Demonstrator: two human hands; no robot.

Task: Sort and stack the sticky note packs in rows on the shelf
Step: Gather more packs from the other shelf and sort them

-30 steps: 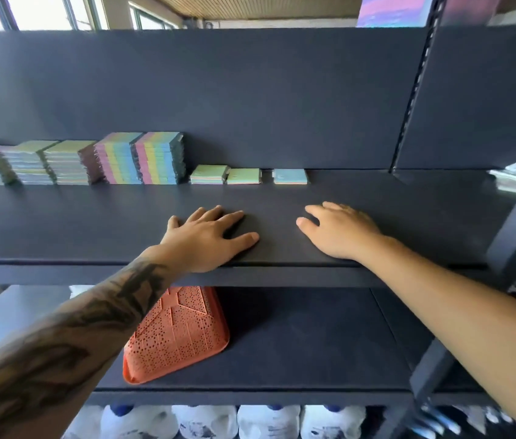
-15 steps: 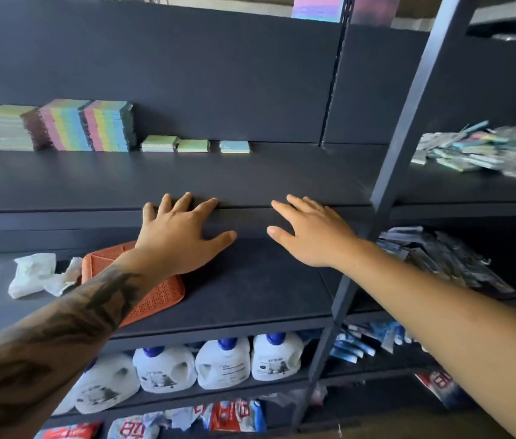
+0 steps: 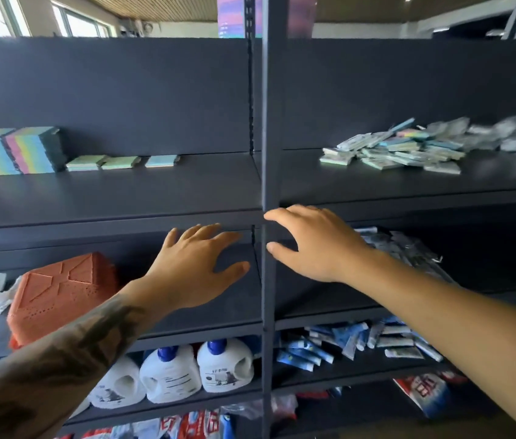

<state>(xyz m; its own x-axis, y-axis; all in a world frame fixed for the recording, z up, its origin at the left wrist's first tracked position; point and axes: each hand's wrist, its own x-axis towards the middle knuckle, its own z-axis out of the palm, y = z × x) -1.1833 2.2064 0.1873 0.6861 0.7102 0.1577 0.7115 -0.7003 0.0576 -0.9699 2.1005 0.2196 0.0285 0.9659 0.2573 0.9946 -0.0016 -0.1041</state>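
Leftward, tall pastel-striped sticky note stacks (image 3: 13,152) and three flat packs (image 3: 122,161) line the dark shelf (image 3: 114,198). Left hand (image 3: 193,267) and right hand (image 3: 317,245) hover spread, empty. Best reach right, gathering few packs from the loose jumbled pile (image 3: 402,150).

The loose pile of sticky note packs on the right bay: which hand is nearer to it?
Right. The right hand is below the pile, past the upright post; the left hand is on the post's other side.

Pastel sticky note stacks (image 3: 16,150) stand rowed on the shelf's (image 3: 155,191) left; loose packs (image 3: 408,150) heaped right.
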